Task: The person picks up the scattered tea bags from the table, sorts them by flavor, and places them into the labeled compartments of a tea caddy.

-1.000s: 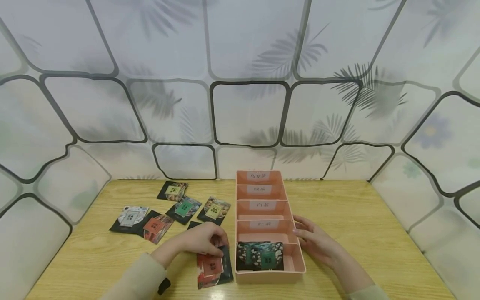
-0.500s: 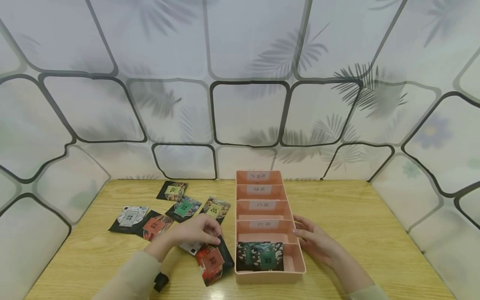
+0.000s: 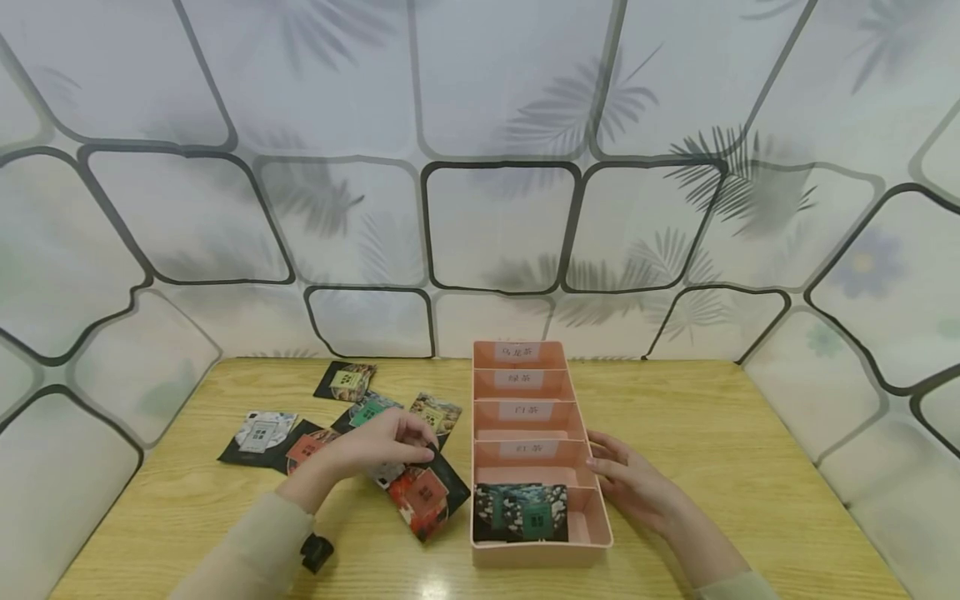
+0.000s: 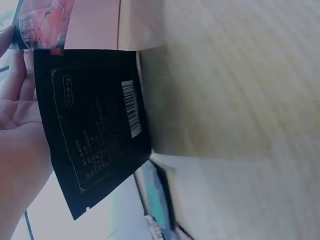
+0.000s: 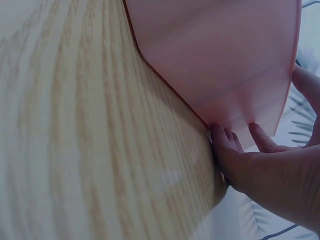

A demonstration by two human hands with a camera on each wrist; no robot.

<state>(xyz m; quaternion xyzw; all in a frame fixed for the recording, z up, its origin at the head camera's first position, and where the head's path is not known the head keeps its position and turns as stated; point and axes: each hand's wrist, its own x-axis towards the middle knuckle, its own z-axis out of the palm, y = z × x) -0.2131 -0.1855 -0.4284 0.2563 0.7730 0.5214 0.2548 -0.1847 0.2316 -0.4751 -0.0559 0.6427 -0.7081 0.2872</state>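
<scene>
My left hand (image 3: 382, 442) pinches a red-and-black tea sachet (image 3: 426, 496) at its upper edge, left of the box and tilted over the table. Its black back with a barcode (image 4: 100, 125) fills much of the left wrist view, a red patch (image 4: 46, 22) showing above it. A grey-white sachet (image 3: 385, 473) is partly hidden beneath the hand. My right hand (image 3: 633, 479) rests against the right side of the pink divided box (image 3: 540, 552), fingertips on the wall. Two dark sachets with green labels (image 3: 534, 518) lie overlapping in the box's nearest compartment.
Further sachets lie at the left: yellow-labelled (image 3: 347, 380), white (image 3: 261, 435), red (image 3: 306, 448), green (image 3: 367, 411) and another yellow one (image 3: 433, 417). Paper labels with Chinese characters (image 3: 528, 448) mark the other compartments. A patterned curtain (image 3: 495, 225) surrounds the wooden table (image 3: 675, 400).
My left hand has moved up and slightly left, swinging the red-and-black sachet's lower end upward into a slant. My right hand has stayed against the box.
</scene>
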